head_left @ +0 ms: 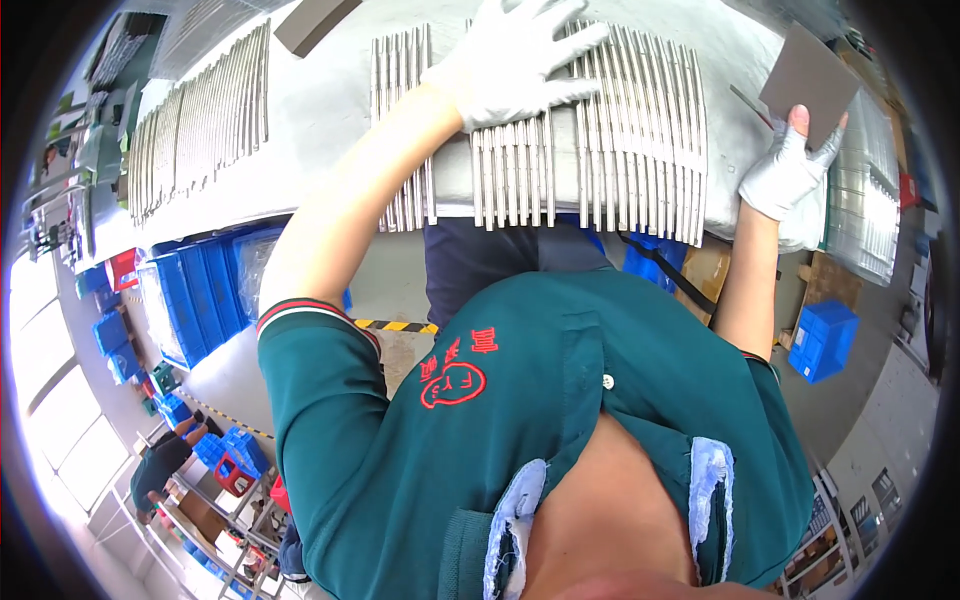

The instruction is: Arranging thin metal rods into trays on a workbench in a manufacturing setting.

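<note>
My left hand (520,65), in a white glove, lies spread over the middle groups of slim silver metal rods (515,175), fingers apart. Beneath it, parts of these rods are hidden. To its right is a wider group of the same rods (640,130), which the fingertips reach over. My right hand (790,170), gloved with bare fingertips showing, grips a flat grey-brown rectangular pad (810,80) at the table's right. Beside that pad lies a thin dark strip (750,105).
Another row of metal rods (205,120) lies at the table's left. A grey-brown block (315,22) is at the far edge. Clear plastic trays (865,200) stand at the right. Blue crates (190,300) are below at left, and a blue bin (823,340) at right. A person (160,470) is in the background.
</note>
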`<state>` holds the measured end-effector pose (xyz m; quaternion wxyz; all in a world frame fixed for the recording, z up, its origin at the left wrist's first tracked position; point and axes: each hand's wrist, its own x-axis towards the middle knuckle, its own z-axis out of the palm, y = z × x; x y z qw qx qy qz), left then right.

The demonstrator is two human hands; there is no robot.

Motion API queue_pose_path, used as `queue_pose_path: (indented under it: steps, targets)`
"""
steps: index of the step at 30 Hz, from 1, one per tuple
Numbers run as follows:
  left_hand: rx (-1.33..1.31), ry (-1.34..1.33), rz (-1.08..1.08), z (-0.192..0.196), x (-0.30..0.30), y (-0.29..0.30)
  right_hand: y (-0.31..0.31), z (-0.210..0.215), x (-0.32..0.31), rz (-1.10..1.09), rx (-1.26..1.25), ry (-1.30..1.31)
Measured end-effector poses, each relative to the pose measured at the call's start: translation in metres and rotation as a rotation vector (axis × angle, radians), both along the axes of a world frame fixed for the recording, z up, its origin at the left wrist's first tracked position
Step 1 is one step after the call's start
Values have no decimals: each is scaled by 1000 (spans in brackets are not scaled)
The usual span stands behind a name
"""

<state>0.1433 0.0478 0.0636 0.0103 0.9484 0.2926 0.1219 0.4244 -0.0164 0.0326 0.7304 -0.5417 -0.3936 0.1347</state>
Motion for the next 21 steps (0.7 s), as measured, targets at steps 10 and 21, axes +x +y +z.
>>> queue_pose_path:
  steps: [10,21]
  targets:
    - [-40,134,82,6,-12,-4,2,3,4,35,84,39]
    - [43,-159,-109,-16,33,4,-1,5,-1,-6,60,24]
